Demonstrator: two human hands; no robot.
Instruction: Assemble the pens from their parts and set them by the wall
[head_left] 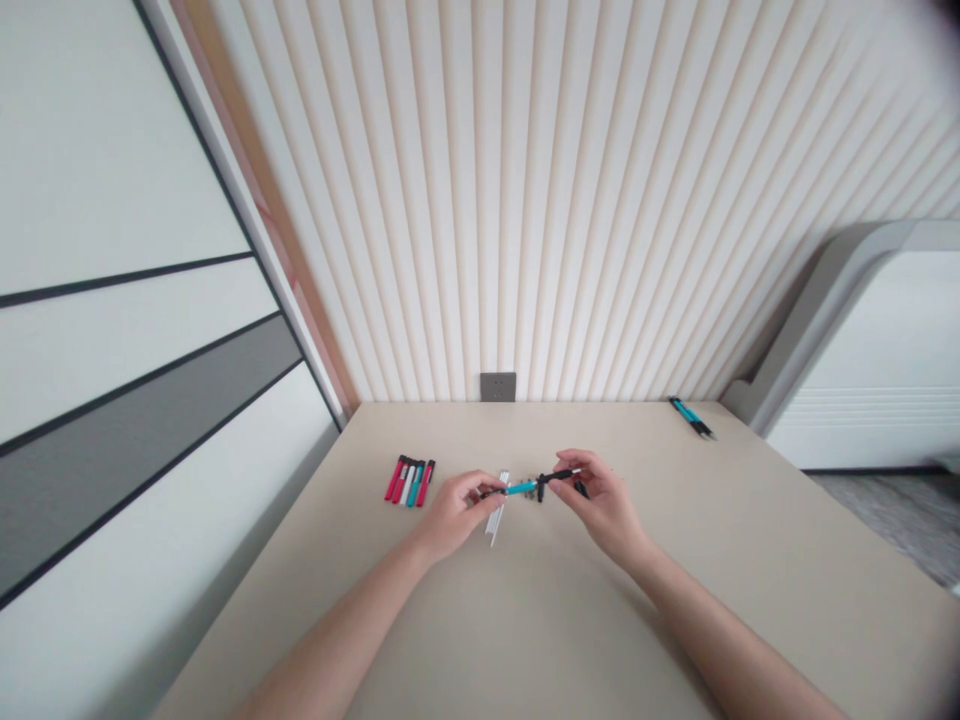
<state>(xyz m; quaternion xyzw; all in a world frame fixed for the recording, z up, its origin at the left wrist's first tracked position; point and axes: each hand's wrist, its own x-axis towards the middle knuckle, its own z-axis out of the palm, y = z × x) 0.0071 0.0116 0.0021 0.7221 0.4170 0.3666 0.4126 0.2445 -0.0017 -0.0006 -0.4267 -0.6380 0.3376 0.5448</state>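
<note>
Both my hands meet over the middle of a beige table. My left hand is closed in a pinch on the left end of a teal pen barrel. My right hand is closed on the black clip end of that pen, fingers curled round it. Beneath the pen lie thin white pen refills and a few small dark parts on the tabletop.
A row of several pens, red, white and teal, lies left of my hands. Another teal pen rests at the table's far right edge. A grey wall socket sits in the ribbed wall behind. A white cabinet stands to the right.
</note>
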